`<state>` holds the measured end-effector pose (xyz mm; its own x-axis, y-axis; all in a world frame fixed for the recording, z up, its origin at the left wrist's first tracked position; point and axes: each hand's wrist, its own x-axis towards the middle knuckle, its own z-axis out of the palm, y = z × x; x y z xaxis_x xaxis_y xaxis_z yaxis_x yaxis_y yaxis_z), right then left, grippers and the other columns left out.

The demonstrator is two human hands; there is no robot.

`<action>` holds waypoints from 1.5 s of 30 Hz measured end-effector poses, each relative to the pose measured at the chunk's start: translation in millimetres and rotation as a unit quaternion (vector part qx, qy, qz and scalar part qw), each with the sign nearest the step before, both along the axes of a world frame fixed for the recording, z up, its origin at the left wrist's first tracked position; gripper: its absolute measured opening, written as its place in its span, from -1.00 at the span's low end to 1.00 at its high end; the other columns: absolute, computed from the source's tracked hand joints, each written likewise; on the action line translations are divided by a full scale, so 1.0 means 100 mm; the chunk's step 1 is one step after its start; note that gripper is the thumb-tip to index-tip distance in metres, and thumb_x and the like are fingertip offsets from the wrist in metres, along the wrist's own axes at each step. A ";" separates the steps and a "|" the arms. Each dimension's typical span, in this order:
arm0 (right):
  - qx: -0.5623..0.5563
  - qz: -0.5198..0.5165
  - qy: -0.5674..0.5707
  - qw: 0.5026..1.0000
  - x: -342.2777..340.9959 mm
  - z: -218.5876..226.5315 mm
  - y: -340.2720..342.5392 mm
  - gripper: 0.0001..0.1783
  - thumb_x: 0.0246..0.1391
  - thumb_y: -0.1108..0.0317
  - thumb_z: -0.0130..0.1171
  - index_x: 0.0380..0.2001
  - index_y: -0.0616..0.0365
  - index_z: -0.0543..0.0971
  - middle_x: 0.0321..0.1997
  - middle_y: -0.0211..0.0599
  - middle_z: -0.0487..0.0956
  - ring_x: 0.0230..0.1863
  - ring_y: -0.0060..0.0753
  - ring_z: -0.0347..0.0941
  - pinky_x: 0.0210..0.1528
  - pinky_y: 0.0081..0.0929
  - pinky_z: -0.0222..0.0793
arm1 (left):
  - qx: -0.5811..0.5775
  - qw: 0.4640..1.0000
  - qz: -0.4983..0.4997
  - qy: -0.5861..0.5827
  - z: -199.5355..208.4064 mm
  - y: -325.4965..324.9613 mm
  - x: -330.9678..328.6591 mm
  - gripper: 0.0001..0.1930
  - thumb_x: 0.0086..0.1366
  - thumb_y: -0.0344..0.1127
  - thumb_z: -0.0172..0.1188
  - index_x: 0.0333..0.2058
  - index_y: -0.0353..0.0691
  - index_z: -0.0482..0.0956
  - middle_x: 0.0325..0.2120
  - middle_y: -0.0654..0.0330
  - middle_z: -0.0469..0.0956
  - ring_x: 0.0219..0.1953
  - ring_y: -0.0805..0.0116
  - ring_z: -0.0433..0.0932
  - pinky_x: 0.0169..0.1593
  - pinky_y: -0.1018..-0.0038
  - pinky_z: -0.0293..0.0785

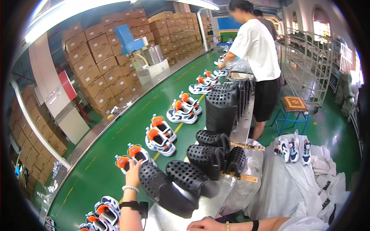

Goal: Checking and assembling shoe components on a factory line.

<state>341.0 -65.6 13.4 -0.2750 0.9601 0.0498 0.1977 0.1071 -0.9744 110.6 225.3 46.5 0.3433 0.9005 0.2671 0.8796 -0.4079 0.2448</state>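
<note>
My left hand (133, 175) reaches over the green conveyor belt. Its fingers are closed at the near side of a pair of white, navy and orange sneakers (137, 153), which stand on the belt. Just right of this hand, black shoe-shaped pieces with perforated tops (154, 181) lean close together, partly covering the sneakers. At the lower edge rests my right hand (208, 224), below the black pieces and near a metal surface (163, 217). The picture's edge cuts off its fingers, so I cannot see whether it holds anything.
More sneaker pairs (184, 109) line the green belt (104, 158). Black perforated pieces (221, 104) stand in a row at right. A person in white (256, 50) works farther along. A stool (295, 107), wire racks (308, 65) and sneakers on grey cloth (266, 196) are at right; cartons (94, 57) at left.
</note>
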 end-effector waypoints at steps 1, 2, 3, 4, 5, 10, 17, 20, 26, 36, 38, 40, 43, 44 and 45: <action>0.001 -0.008 -0.004 1.000 0.03 0.03 0.00 -0.79 0.19 0.25 0.10 -0.18 0.08 0.59 -0.62 -0.36 0.49 -0.62 -0.65 0.32 -0.49 -0.60 0.27 | -0.028 0.999 0.022 -0.016 -0.12 0.17 -0.02 -0.59 0.18 -0.44 0.02 0.02 0.02 0.46 0.03 0.04 0.35 -0.20 0.01 0.57 -0.15 0.19 0.52; 0.011 0.015 0.000 1.000 -0.08 0.11 -0.01 -0.78 0.19 0.25 0.10 -0.18 0.08 0.59 -0.62 -0.36 0.49 -0.62 -0.65 0.32 -0.50 -0.60 0.27 | -0.007 0.988 -0.029 -0.155 -0.56 0.48 -0.61 -0.70 0.21 -0.42 -0.04 -0.10 -0.05 0.53 -0.07 0.04 0.42 -0.23 0.01 0.58 -0.17 0.19 0.52; 0.007 0.000 -0.002 1.000 -0.02 0.10 0.02 -0.78 0.19 0.25 0.10 -0.18 0.08 0.59 -0.62 -0.36 0.49 -0.62 -0.65 0.32 -0.50 -0.60 0.27 | -0.015 0.983 -0.023 -0.179 -0.51 0.45 -0.37 -0.73 0.19 -0.38 0.00 -0.13 -0.08 0.55 -0.13 0.05 0.46 -0.25 0.00 0.58 -0.17 0.19 0.51; 0.002 -0.013 -0.003 1.000 0.04 0.09 0.06 -0.78 0.20 0.25 0.10 -0.18 0.08 0.59 -0.62 -0.36 0.49 -0.62 -0.65 0.32 -0.50 -0.60 0.27 | -0.014 0.989 -0.034 -0.144 -0.44 0.35 -0.20 -0.74 0.18 -0.35 0.02 -0.15 -0.10 0.56 -0.14 0.03 0.45 -0.24 -0.01 0.57 -0.16 0.19 0.50; 0.000 -0.024 -0.003 1.000 0.09 0.07 0.08 -0.78 0.20 0.25 0.10 -0.18 0.08 0.59 -0.62 -0.36 0.49 -0.62 -0.65 0.31 -0.50 -0.60 0.27 | -0.010 0.993 -0.044 -0.107 -0.17 0.08 0.07 -0.75 0.17 -0.32 0.05 -0.17 -0.11 0.57 -0.14 0.01 0.45 -0.23 -0.02 0.56 -0.14 0.20 0.49; 0.012 -0.015 0.007 1.000 0.10 0.17 0.15 -0.78 0.20 0.24 0.10 -0.18 0.09 0.59 -0.62 -0.36 0.49 -0.62 -0.65 0.31 -0.50 -0.60 0.27 | 0.085 0.992 -0.089 -0.008 0.04 -0.61 -0.06 -0.73 0.11 -0.28 0.15 -0.22 -0.25 0.58 -0.14 -0.12 0.45 -0.31 -0.04 0.56 -0.16 0.17 0.48; 0.033 -0.020 -0.006 0.999 0.06 0.21 0.15 -0.78 0.20 0.24 0.09 -0.18 0.09 0.58 -0.63 -0.37 0.48 -0.63 -0.65 0.30 -0.50 -0.60 0.26 | 0.010 0.997 0.069 0.029 -0.19 -0.42 -0.57 -0.76 0.04 -0.40 0.20 -0.27 -0.30 0.62 -0.45 -0.02 0.62 -0.39 -0.04 0.60 -0.27 0.21 0.51; 0.042 -0.010 -0.020 0.999 0.00 0.25 0.12 -0.78 0.20 0.24 0.09 -0.18 0.09 0.58 -0.63 -0.37 0.48 -0.63 -0.64 0.30 -0.50 -0.60 0.26 | -0.206 0.947 -0.244 0.032 -0.84 0.39 -1.20 -0.71 0.18 -0.26 0.14 -0.12 -0.18 0.59 -0.11 0.05 0.59 -0.12 0.19 0.54 0.02 0.35 0.40; 0.048 -0.013 -0.040 0.998 -0.13 0.20 0.12 -0.77 0.20 0.23 0.09 -0.18 0.10 0.58 -0.63 -0.37 0.48 -0.63 -0.64 0.30 -0.50 -0.59 0.25 | -0.194 0.968 -0.145 0.073 -1.32 1.10 -1.17 -0.64 0.24 -0.16 0.06 -0.04 -0.17 0.55 -0.02 0.08 0.53 -0.02 0.21 0.48 0.09 0.37 0.34; 0.049 0.070 -0.015 0.996 0.37 0.61 -0.29 -0.72 0.20 0.26 0.03 -0.08 0.13 0.52 -0.37 -0.16 0.59 -0.43 -0.39 0.57 -0.30 -0.45 0.43 | -0.104 0.926 0.100 0.349 -1.00 0.18 -0.86 -0.59 0.18 -0.25 0.00 -0.03 -0.27 0.52 0.00 -0.07 0.50 0.04 0.04 0.47 0.13 0.30 0.31; 0.229 -0.053 0.032 0.971 0.74 0.96 -0.29 -0.82 0.15 0.32 0.11 -0.28 0.19 0.58 -0.48 -0.19 0.57 -0.53 -0.41 0.53 -0.45 -0.51 0.36 | -0.043 0.938 0.072 0.337 -0.68 -0.30 -0.39 -0.57 0.09 -0.29 0.06 -0.04 -0.30 0.52 -0.04 -0.13 0.51 0.00 0.01 0.51 0.04 0.27 0.40; 0.285 -0.107 -0.008 0.952 0.88 1.38 -0.21 -0.86 0.10 0.35 0.15 -0.37 0.20 0.59 -0.44 -0.22 0.59 -0.57 -0.41 0.51 -0.48 -0.55 0.37 | -0.171 0.923 0.040 0.342 -0.34 -0.50 -0.87 -0.68 0.05 -0.31 0.07 -0.24 -0.33 0.61 -0.25 -0.13 0.60 -0.20 0.02 0.61 -0.15 0.24 0.51; 0.264 -0.300 -0.069 0.914 1.07 1.57 0.24 -0.81 0.05 0.36 0.18 -0.26 0.18 0.58 -0.54 -0.32 0.54 -0.61 -0.56 0.40 -0.50 -0.60 0.32 | -0.207 0.937 0.071 0.274 -0.10 -0.77 -0.73 -0.74 0.03 -0.34 0.09 -0.32 -0.31 0.64 -0.33 -0.12 0.61 -0.22 0.01 0.61 -0.14 0.27 0.51; 0.293 -0.320 -0.135 0.891 1.11 1.55 0.44 -0.76 0.04 0.31 0.19 -0.22 0.16 0.55 -0.52 -0.32 0.53 -0.58 -0.49 0.41 -0.47 -0.54 0.34 | -0.250 0.938 0.040 0.238 0.02 -0.88 -0.76 -0.74 0.00 -0.38 0.09 -0.32 -0.30 0.65 -0.33 -0.09 0.62 -0.21 0.02 0.61 -0.12 0.30 0.50; 0.323 -0.345 -0.207 0.857 1.19 1.53 0.56 -0.71 0.04 0.26 0.20 -0.18 0.14 0.52 -0.51 -0.32 0.52 -0.55 -0.42 0.43 -0.44 -0.48 0.37 | -0.263 0.936 0.045 0.231 0.01 -0.91 -0.74 -0.72 -0.03 -0.43 0.08 -0.32 -0.28 0.65 -0.34 -0.04 0.63 -0.22 0.05 0.61 -0.13 0.33 0.49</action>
